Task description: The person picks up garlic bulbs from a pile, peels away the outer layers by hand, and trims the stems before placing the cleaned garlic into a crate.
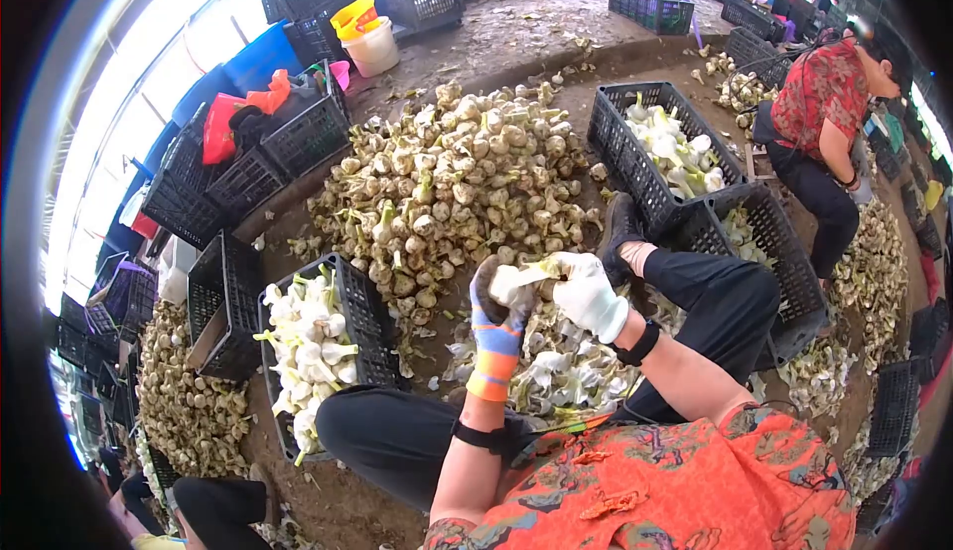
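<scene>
My left hand [496,317], in an orange and lilac glove with a dark palm, is closed around a garlic bulb [510,283]. My right hand [588,297], in a white glove, is closed on the pale green stem at the bulb's right side. Both hands are above a litter of papery garlic skins [571,366] between my legs. Beyond them rises a big heap of dirty, unpeeled garlic bulbs [457,173]. At my left knee, a black crate holds cleaned white garlic [310,346].
A black crate [617,143] of white garlic stands beyond my right foot, with another crate [784,252] beside my right knee. A co-worker [819,123] sits bent over at the right. More black crates [226,302] and garlic heaps [189,391] lie left.
</scene>
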`<state>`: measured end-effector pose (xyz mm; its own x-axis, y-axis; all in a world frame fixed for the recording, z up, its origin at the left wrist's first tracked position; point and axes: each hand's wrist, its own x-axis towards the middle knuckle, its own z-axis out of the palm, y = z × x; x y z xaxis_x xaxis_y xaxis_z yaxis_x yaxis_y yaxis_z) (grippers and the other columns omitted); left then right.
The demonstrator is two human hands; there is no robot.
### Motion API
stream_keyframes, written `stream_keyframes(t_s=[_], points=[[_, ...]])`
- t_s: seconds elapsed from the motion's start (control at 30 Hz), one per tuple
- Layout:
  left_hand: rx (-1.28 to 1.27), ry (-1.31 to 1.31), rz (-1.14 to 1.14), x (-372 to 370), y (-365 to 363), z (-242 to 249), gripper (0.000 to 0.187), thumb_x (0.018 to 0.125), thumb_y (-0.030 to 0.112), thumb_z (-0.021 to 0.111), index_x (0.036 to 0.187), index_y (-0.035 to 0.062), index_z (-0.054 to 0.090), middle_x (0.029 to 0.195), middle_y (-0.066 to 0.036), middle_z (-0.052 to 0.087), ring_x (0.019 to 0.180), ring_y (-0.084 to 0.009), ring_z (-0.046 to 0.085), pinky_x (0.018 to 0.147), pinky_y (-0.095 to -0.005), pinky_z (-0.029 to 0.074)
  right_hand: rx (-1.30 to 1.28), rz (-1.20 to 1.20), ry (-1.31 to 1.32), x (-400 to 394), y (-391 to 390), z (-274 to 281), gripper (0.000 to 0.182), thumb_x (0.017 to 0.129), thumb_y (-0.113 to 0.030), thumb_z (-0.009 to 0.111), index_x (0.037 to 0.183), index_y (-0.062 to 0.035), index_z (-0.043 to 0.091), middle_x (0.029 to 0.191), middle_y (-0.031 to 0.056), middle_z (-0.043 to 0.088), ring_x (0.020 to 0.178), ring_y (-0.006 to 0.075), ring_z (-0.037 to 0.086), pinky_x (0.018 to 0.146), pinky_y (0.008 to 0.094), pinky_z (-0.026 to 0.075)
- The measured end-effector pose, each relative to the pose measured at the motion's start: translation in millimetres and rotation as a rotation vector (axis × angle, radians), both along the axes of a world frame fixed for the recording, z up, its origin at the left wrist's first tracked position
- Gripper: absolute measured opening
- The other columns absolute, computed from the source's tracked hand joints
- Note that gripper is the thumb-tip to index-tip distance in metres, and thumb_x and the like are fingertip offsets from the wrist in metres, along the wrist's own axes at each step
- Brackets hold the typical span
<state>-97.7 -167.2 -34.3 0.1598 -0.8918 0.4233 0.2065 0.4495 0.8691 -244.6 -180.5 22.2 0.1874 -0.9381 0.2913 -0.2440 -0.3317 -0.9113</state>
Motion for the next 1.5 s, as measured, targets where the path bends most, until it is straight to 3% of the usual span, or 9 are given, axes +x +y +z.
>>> stream_keyframes(t_s=[0.2,0.5,0.73,0.83,0.93,1.07,1.3,1.4,1.5], points=[[0.406,0.396,-0.644,38,1,28,0.066,0.084,0.025,0.067,0.137,0.0012,0.035,0.122,-0.012,0.052,0.110,-0.0226,0.054,0.086,-0.0343,0.049,0.701,0.299,-0.816,-9,-2,-7,0.024,0.083,-0.005,0.065,0.104,0.0054,0.063,0.096,0.0111,0.067,0.085,0.0181,0.065,0.076,0.0298,0.053],[0.389,0.101,-0.532,15,9,33,0.064,0.074,0.005,0.075,0.130,0.0007,0.043,0.115,-0.007,0.055,0.099,-0.0151,0.055,0.086,-0.0287,0.048,0.548,-0.057,-0.886,-31,-35,-46,0.023,0.083,0.005,0.055,0.105,0.0038,0.061,0.093,0.0101,0.066,0.083,0.0190,0.064,0.078,0.0312,0.051],[0.367,0.451,-0.672,30,1,-12,0.059,0.084,-0.004,0.056,0.138,0.0027,0.032,0.112,-0.009,0.052,0.085,-0.0121,0.053,0.074,-0.0264,0.047,0.107,-0.118,0.788,-55,-48,-85,0.054,0.074,-0.026,0.068,0.119,0.0000,0.056,0.102,0.0210,0.064,0.096,0.0382,0.061,0.083,0.0376,0.048],[0.059,-0.553,-0.165,26,7,9,0.093,0.069,0.003,0.076,0.142,0.0014,0.019,0.118,-0.012,0.048,0.098,-0.0199,0.055,0.092,-0.0313,0.044,0.196,0.258,0.335,-23,-27,1,0.056,0.074,-0.030,0.067,0.119,0.0006,0.055,0.107,0.0206,0.063,0.100,0.0317,0.061,0.086,0.0362,0.047],[0.125,-0.599,-0.145,21,11,12,0.112,0.057,0.009,0.086,0.144,0.0008,0.014,0.125,-0.015,0.044,0.111,-0.0253,0.050,0.099,-0.0359,0.039,0.083,0.401,0.385,-1,-10,30,0.056,0.077,-0.026,0.067,0.122,0.0028,0.052,0.101,0.0179,0.065,0.094,0.0292,0.063,0.084,0.0354,0.048],[-0.042,-0.719,-0.019,15,16,30,0.126,0.054,0.033,0.089,0.146,0.0056,0.008,0.135,-0.022,0.022,0.122,-0.0355,0.035,0.099,-0.0424,0.037,0.781,0.374,-0.725,2,-6,-53,0.044,0.082,-0.016,0.067,0.121,-0.0006,0.051,0.093,0.0113,0.063,0.085,0.0120,0.062,0.070,0.0254,0.050],[0.160,0.138,0.019,24,4,3,0.089,0.075,0.006,0.071,0.146,0.0164,0.018,0.141,-0.011,0.027,0.116,-0.0263,0.045,0.092,-0.0371,0.045,0.188,-0.230,-1.604,-110,-27,11,0.024,0.087,-0.022,0.057,0.105,-0.0055,0.056,0.081,0.0036,0.058,0.068,0.0129,0.056,0.058,0.0244,0.049],[0.309,0.356,0.054,22,-5,0,0.083,0.077,-0.002,0.065,0.145,0.0156,0.021,0.136,-0.008,0.033,0.108,-0.0208,0.047,0.088,-0.0319,0.045,0.067,0.106,-1.841,-173,-47,-60,0.030,0.089,-0.040,0.057,0.098,-0.0125,0.060,0.062,-0.0070,0.047,0.049,0.0067,0.035,0.046,0.0214,0.036],[0.344,0.319,0.082,24,-16,-16,0.081,0.077,-0.007,0.061,0.145,0.0137,0.022,0.135,-0.007,0.035,0.106,-0.0205,0.048,0.089,-0.0319,0.046,0.638,-0.096,-1.418,-129,-120,-86,0.023,0.087,-0.036,0.062,0.092,-0.0133,0.063,0.071,-0.0039,0.061,0.057,0.0104,0.056,0.049,0.0233,0.043]])
